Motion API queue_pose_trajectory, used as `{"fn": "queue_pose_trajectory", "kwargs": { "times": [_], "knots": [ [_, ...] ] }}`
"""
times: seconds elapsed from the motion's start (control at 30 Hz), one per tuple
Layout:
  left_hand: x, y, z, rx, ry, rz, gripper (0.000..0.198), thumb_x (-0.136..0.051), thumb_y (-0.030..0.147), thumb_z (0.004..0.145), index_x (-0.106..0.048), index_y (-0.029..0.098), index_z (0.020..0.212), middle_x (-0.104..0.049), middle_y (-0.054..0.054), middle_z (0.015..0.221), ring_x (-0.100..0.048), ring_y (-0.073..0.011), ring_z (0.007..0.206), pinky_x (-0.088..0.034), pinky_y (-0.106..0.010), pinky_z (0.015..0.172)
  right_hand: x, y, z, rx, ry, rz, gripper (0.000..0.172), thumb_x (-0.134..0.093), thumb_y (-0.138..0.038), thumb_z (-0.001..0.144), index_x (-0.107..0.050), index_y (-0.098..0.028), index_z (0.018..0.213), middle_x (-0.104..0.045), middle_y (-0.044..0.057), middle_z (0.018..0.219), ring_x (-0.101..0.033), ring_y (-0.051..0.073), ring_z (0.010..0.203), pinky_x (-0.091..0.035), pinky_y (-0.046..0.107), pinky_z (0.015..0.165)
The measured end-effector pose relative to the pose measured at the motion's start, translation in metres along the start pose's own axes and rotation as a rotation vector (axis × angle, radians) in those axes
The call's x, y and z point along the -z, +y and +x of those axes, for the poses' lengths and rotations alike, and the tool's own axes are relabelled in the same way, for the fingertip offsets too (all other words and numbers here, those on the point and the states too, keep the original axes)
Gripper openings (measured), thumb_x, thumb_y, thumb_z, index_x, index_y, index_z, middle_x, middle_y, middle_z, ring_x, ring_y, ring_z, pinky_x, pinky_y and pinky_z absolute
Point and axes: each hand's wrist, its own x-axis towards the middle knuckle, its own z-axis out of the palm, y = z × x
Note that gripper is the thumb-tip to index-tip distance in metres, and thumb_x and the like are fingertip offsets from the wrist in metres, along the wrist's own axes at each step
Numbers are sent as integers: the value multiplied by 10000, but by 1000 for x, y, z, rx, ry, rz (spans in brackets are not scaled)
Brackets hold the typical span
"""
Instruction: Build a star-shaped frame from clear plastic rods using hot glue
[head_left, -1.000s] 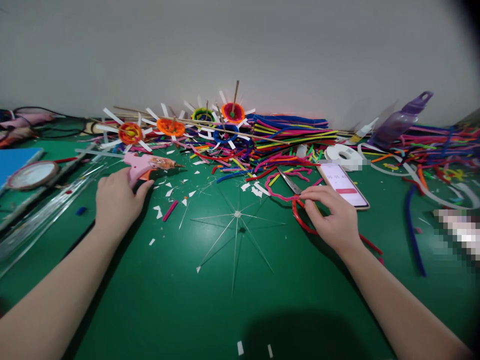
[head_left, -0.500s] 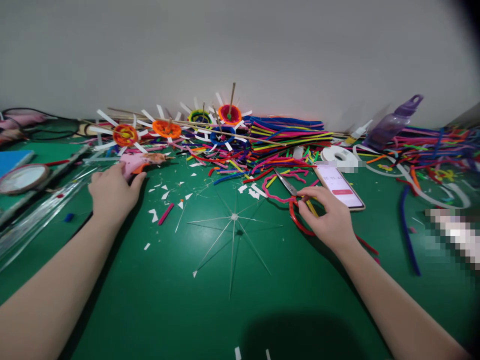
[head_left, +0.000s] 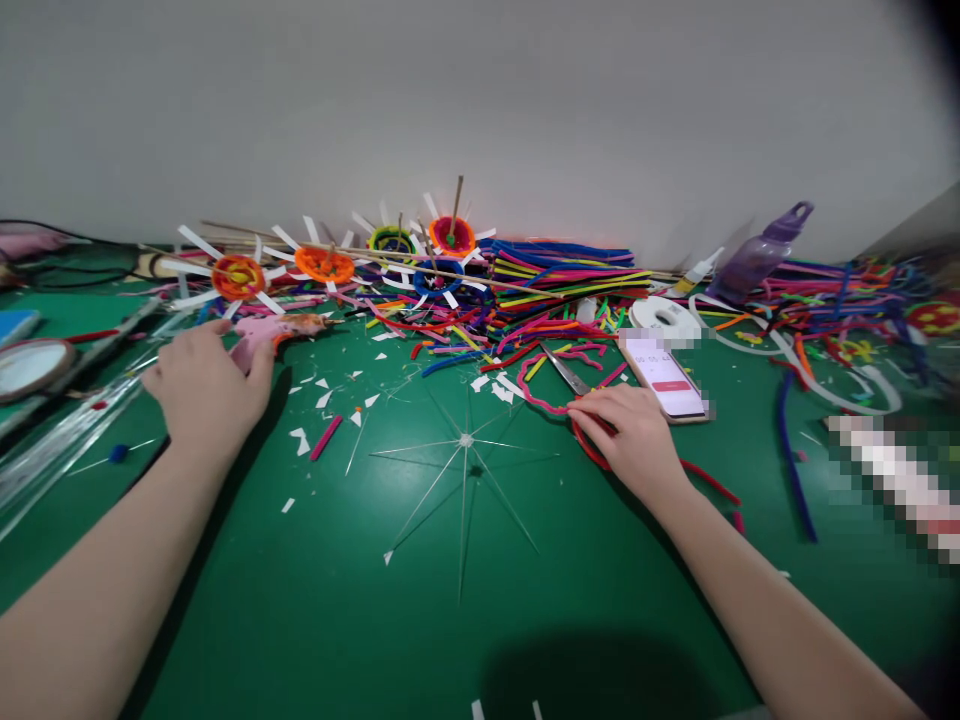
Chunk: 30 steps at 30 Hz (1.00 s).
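Note:
My left hand (head_left: 206,390) is wrapped round the handle end of a pink glue gun (head_left: 274,328), which lies on the green table with its nozzle to the right. My right hand (head_left: 626,430) has its fingers closed over the red handles of a pair of scissors (head_left: 566,370); the blades point up and left, and the hand partly hides the handles. Between the hands stands a star-shaped frame of thin clear spokes (head_left: 465,442) with a whitish centre. A pink wavy pipe cleaner (head_left: 529,390) lies beside the scissors.
Finished-looking discs with white strips, such as an orange one (head_left: 324,265), sit at the back beside bundled pipe cleaners (head_left: 570,270). A phone (head_left: 667,380), a white tape roll (head_left: 664,318) and a purple bottle (head_left: 757,260) stand right. Paper scraps (head_left: 300,440) litter the table.
The view has turned slightly right. My left hand has shifted a little left on the glue gun. My right hand has lowered and flattened over the scissors' handles.

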Motion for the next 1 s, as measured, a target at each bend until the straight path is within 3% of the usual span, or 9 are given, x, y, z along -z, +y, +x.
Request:
{"fn": "queue_pose_trajectory", "kwargs": {
  "times": [0.13, 0.27, 0.33, 0.5, 0.6, 0.7, 0.87, 1.0],
  "knots": [
    [7, 6, -4, -53, 54, -46, 534, -423, 423, 818, -477, 76, 1220, -517, -234, 1213, -439, -397, 1151, -344, -579, 895, 3, -7, 4, -104, 47, 54, 138, -574, -291, 855, -682, -206, 837, -702, 25, 845, -622, 183, 812, -411, 360, 784],
    [12, 7, -6, -93, 119, -66, 499, -432, 407, 821, -493, 103, 1213, -517, -206, 1229, -434, -384, 1171, -357, -553, 906, 9, -8, 21, -417, 97, 228, 213, -590, -388, 820, -700, -206, 809, -673, 16, 742, -580, 156, 656, -435, 307, 635],
    [12, 7, -6, -103, 129, -78, 483, -439, 396, 820, -502, 112, 1205, -523, -198, 1224, -442, -375, 1167, -364, -542, 908, 11, -2, 35, -561, 137, 321, 264, -617, -450, 777, -713, -206, 803, -623, 0, 615, -534, 145, 569, -407, 292, 554],
    [12, 5, -5, -132, 154, -104, 469, -442, 371, 810, -510, 123, 1202, -529, -179, 1214, -449, -349, 1153, -365, -502, 925, 6, 25, 84, -692, 324, 707, 222, -707, -399, 675, -694, -186, 733, -509, -34, 510, -423, 94, 457, -350, 262, 469],
    [13, 4, -4, -160, 160, -132, 458, -442, 356, 810, -517, 116, 1193, -523, -175, 1215, -443, -333, 1159, -349, -480, 951, 2, 39, 115, -692, 337, 929, 194, -695, -369, 700, -620, -192, 667, -554, -13, 592, -411, 77, 445, -360, 252, 436],
    [14, 4, -4, -174, 146, -159, 435, -436, 339, 820, -520, 113, 1182, -518, -176, 1211, -437, -323, 1165, -337, -466, 961, 1, 46, 140, -689, 371, 1001, 178, -638, -368, 770, -575, -219, 696, -562, -22, 629, -410, 63, 432, -409, 245, 445],
    [15, 5, -4, -163, 142, -157, 406, -434, 324, 817, -528, 133, 1163, -525, -162, 1209, -441, -311, 1166, -334, -441, 959, 4, 59, 165, -417, 310, 820, 257, -454, -461, 876, -583, -247, 816, -578, 15, 716, -517, 104, 539, -489, 292, 546],
    [15, 5, -4, -172, 141, -192, 399, -438, 308, 820, -537, 115, 1154, -524, -172, 1201, -441, -313, 1168, -334, -460, 968, 4, 66, 175, -379, 371, 754, 317, -410, -523, 884, -588, -260, 883, -582, 24, 753, -577, 133, 622, -503, 317, 588]
  ]
}}
